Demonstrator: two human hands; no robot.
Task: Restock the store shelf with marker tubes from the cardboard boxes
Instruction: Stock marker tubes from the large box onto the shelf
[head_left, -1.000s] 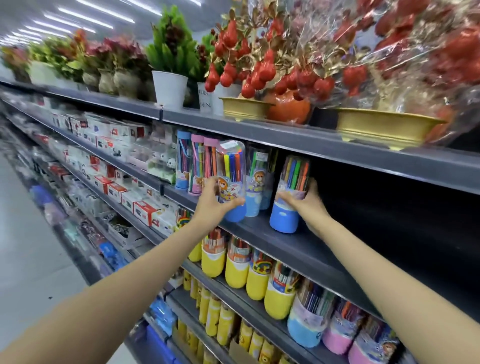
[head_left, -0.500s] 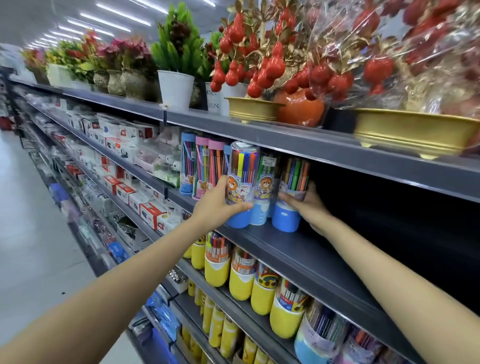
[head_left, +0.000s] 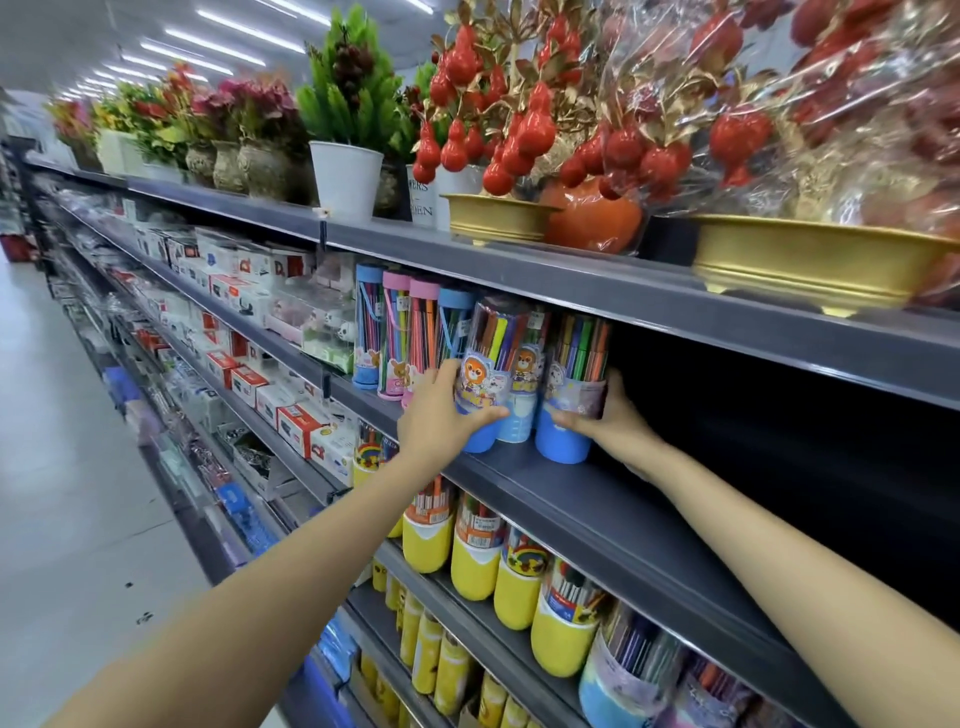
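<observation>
Both blue-based marker tubes stand upright on the shelf (head_left: 597, 499), the left hand (head_left: 441, 415) clamped on one (head_left: 483, 384), the right hand (head_left: 613, 421) gripping the other (head_left: 571, 395), empty shelf to their right.

Potted fake plants (head_left: 249, 130) line the top at ten o'clock; a white pot (head_left: 345, 179) at eleven, red fruit (head_left: 519, 124) at twelve, gold bowl (head_left: 810, 260) at two. Boxes (head_left: 249, 384) at nine.
</observation>
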